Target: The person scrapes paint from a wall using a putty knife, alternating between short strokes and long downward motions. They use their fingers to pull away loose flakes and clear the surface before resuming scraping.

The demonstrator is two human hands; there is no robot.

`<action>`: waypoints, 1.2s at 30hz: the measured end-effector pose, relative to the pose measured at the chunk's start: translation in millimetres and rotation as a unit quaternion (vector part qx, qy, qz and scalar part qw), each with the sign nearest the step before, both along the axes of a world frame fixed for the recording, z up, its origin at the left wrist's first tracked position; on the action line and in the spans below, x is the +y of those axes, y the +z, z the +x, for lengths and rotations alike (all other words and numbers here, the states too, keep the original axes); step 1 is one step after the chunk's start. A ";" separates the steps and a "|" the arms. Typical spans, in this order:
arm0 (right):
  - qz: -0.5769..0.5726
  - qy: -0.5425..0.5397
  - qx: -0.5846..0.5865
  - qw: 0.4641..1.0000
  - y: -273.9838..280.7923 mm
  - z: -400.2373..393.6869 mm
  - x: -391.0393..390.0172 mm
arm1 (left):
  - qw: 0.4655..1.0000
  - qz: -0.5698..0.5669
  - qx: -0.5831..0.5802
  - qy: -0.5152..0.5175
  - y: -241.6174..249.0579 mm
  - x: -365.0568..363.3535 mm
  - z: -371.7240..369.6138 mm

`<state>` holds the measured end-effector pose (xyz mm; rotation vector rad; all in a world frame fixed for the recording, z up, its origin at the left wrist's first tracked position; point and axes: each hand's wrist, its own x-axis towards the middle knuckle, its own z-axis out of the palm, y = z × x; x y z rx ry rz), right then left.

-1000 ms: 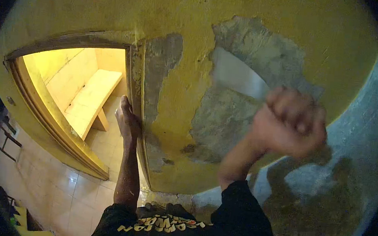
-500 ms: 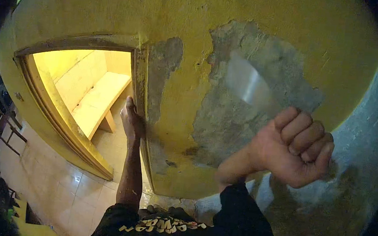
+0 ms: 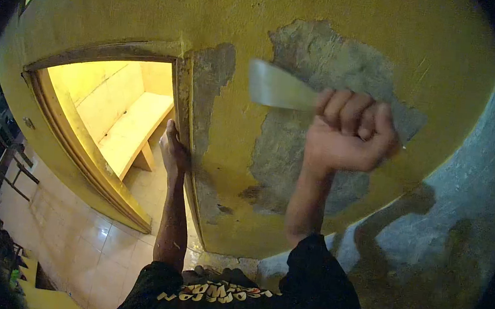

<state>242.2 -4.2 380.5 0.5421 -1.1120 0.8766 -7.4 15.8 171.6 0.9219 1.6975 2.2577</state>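
A scraper with a broad, flat metal blade [image 3: 279, 87] sticks out leftward from my right hand [image 3: 351, 131]. That hand is closed in a fist round its handle, which the fingers hide. The blade's wide end overlaps yellow paint by the left edge of a large bare grey patch [image 3: 347, 63] on the wall. Lower left, my left hand [image 3: 173, 148] is braced on the right post of the door frame [image 3: 183, 100], its fingers closed at the edge and partly hidden.
Through the doorway a tiled bench [image 3: 136, 125] shows in bright light. A narrower bare patch [image 3: 209, 87] runs beside the frame. The yellow wall [image 3: 235, 14] meets a grey-blue wall [image 3: 458, 212] at right. Tiled floor [image 3: 79, 222] and dark metal legs [image 3: 22, 174] lie at lower left.
My right hand has swung up and left with the scraper, its blade now near the patch's left edge and turned more sideways. My left hand stays at the door frame.
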 end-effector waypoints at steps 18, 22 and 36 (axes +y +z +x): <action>-0.072 -0.337 0.048 0.938 -6.2 -12.7 -5.8 | 0.999 0.027 -0.007 -0.024 -8.0 1.6 -2.3; 0.029 -0.276 0.074 0.958 -2.3 5.7 -2.8 | 0.999 0.002 0.024 0.024 7.2 0.7 5.2; 0.055 -0.553 0.104 0.825 -0.3 -10.0 -7.8 | 0.998 0.028 -0.038 -0.029 -1.3 2.5 -0.1</action>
